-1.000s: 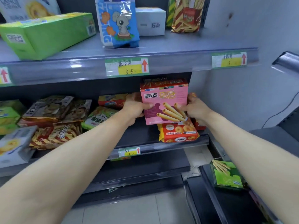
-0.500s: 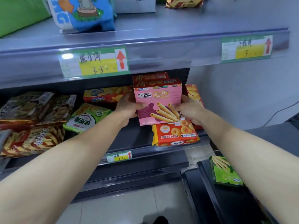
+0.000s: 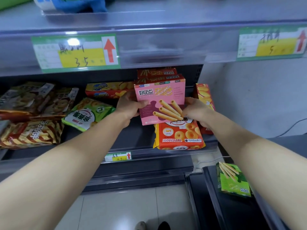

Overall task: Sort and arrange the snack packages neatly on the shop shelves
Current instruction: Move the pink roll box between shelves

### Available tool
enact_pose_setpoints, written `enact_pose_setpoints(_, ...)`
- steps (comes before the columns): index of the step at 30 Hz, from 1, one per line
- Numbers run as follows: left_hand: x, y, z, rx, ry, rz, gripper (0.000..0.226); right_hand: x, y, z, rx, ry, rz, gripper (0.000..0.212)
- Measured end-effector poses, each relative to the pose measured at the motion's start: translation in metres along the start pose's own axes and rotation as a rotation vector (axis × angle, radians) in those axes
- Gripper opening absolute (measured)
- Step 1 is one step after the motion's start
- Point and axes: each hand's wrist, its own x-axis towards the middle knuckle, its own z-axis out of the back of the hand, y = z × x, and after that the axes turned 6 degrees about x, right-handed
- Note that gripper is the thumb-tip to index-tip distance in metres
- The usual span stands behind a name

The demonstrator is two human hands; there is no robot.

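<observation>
Pink egg-roll box [image 3: 159, 98], head view, held upright above the middle shelf [image 3: 132, 138]; left hand [image 3: 128, 108] grips its edge at 9 o'clock, thumb on the front; right hand [image 3: 196, 112] pinches its edge at 3 o'clock; orange biscuit pack [image 3: 178, 138] lies at 6 o'clock of it; green box [image 3: 232, 180] rests at 4 o'clock, well apart.

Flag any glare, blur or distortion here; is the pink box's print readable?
Head view: a bright reflection glares on the left price label; head view, right edge: the right price label is smeared; head view: the upper shelf edge bows slightly from the wide lens; head view, centre: the pink box, gripped by left hand and right hand, shows readable print.
</observation>
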Motion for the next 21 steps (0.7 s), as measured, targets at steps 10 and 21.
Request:
enact_pose_setpoints(10, 0.0, 0.003, 0.008, -0.012, -0.081, -0.035, 0.041, 0.005, -0.008, -0.011, -0.208, 0.01, -0.189, 0.023)
enact_pose_setpoints(21, 0.003, 0.008, 0.016, 0.052, -0.088, -0.016, 0.06, -0.002, -0.014, -0.068, -0.028, -0.054, -0.08, 0.042)
